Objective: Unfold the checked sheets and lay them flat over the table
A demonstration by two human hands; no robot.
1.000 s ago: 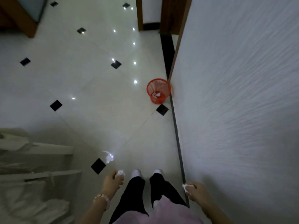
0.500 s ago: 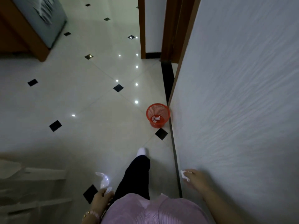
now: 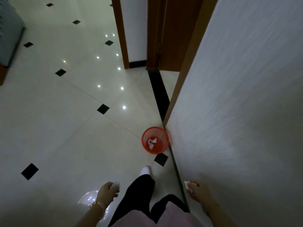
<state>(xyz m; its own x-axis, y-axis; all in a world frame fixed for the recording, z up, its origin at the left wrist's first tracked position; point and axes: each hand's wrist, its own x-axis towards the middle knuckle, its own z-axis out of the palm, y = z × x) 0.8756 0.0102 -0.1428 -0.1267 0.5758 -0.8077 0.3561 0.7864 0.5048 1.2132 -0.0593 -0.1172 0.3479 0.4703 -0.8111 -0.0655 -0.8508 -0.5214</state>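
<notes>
Far left, a grey upholstered piece (image 3: 9,40) sat at the frame edge, cropped, so I could not tell what it was. The floor (image 3: 57,128) was glossy white tile with small black diamond insets (image 3: 29,171) and spots of lamp glare. Low and left of centre, my left hand (image 3: 107,192) hung beside my thigh, fingers curled round a crumpled white wad (image 3: 116,185) that poked out past the knuckles; a gold bracelet (image 3: 95,204) sat on that wrist. A bright smear of reflection (image 3: 88,197) showed on the tile just beside that hand. At the middle, my leg in black trousers (image 3: 141,194) was stepped forward, with a white-clad foot (image 3: 145,170) on the tile and a pink top (image 3: 139,218) at the bottom edge. Ahead of the foot, a red mesh bin (image 3: 164,145) stood upright on the floor, just beside the wall corner, with crumpled white paper bits (image 3: 152,142) lying in its bottom. Beyond it were a black threshold strip (image 3: 158,89) and a brown door frame (image 3: 164,38). Right of the leg, my right hand (image 3: 197,191) hung near the wall base, fingertips and thumb pinching a small white scrap (image 3: 186,185). The textured white wall (image 3: 237,112) filled the right side. The checked sheets and the table were outside this view, so I could not tell where they were.
</notes>
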